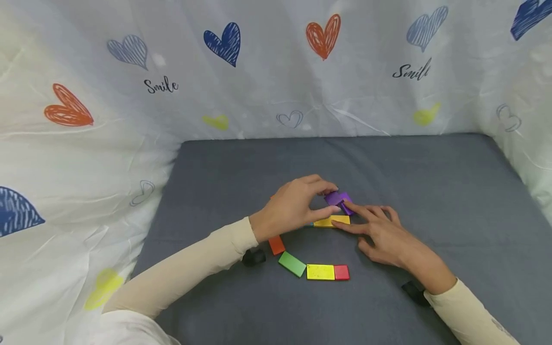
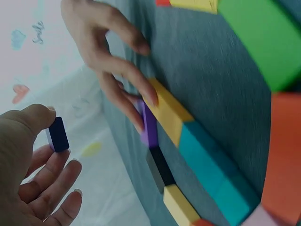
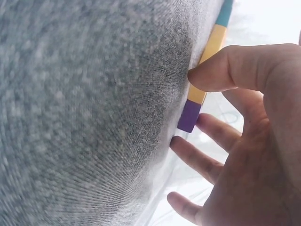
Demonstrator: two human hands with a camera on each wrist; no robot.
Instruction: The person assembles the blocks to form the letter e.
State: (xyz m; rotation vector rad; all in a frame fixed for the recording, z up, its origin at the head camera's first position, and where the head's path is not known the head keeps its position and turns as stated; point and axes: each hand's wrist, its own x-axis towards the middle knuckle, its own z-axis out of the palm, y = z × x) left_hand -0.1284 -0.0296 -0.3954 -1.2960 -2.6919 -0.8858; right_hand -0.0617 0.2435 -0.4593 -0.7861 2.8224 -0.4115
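My left hand [image 1: 289,206] pinches a small dark purple block [image 2: 58,134] between thumb and fingertips, raised over the cloth. Beside it, my right hand [image 1: 385,237] reaches in with straight fingers. Its thumb touches the end of an orange-yellow block [image 2: 171,110], and its index finger is at a purple block [image 2: 149,125] lying alongside. That yellow block continues into teal blocks [image 2: 211,167], partly hidden behind my left hand in the head view. Behind the purple one, a black block [image 2: 160,167] and a cream block [image 2: 181,205] carry on an outer row.
The inner row bends through a pink block [image 2: 264,219], an orange block [image 1: 277,245] and a green block [image 1: 292,264] to a yellow block [image 1: 320,272] and a red block [image 1: 341,272]. Grey cloth [image 1: 233,167] covers the table. A heart-printed curtain [image 1: 267,86] hangs behind.
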